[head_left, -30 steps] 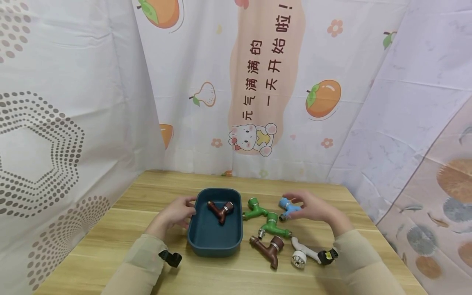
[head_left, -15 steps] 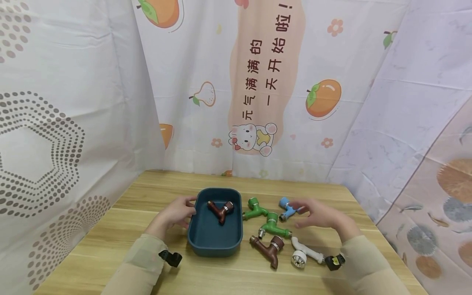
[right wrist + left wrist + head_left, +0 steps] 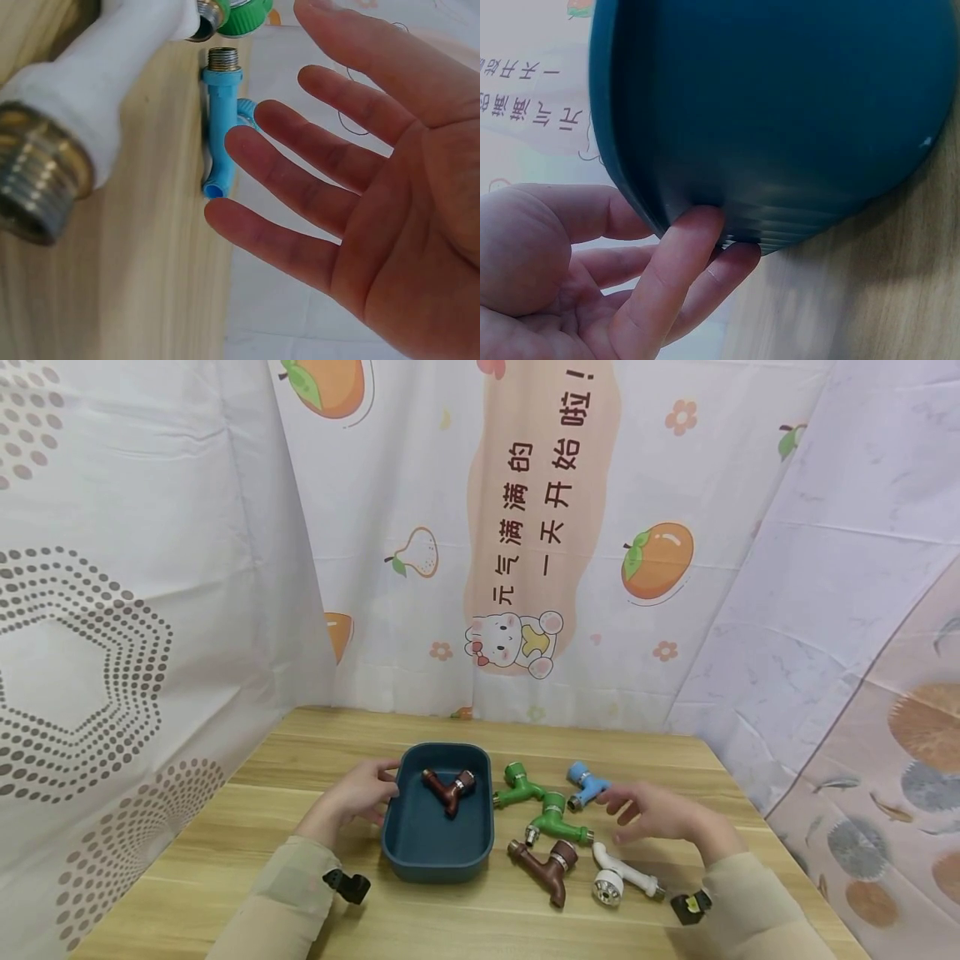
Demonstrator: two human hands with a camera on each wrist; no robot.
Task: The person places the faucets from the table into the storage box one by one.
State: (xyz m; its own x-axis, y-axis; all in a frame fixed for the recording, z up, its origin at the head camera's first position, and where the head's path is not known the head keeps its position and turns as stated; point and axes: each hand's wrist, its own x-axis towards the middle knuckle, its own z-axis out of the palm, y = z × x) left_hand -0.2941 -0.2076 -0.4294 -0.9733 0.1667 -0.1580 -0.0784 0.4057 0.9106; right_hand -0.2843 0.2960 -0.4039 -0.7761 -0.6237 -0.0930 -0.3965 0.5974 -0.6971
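Observation:
My left hand (image 3: 363, 792) holds the left side of a dark blue plastic tub (image 3: 437, 867). In the left wrist view, fingertips (image 3: 697, 222) press the outer wall while another digit reaches the rim. A brown faucet (image 3: 450, 795) lies inside the tub. My right hand (image 3: 660, 814) is held with fingers spread and nothing in them, just right of a blue faucet (image 3: 589, 785). In the right wrist view the palm shows bare, with the blue faucet (image 3: 220, 127) beyond the fingertips and a white faucet (image 3: 112, 67) close to the camera.
Between tub and right hand lie two green faucets, the farther one (image 3: 521, 787) and the nearer one (image 3: 557, 825). A second brown faucet (image 3: 549, 870) and the white faucet (image 3: 622, 870) lie nearer the front of the wooden table (image 3: 420, 922). Patterned curtains (image 3: 390, 635) surround the table.
My right hand has withdrawn from the blue faucet, moving right and slightly toward me, leaving the faucet lying on the table. My left hand and the tub stay put.

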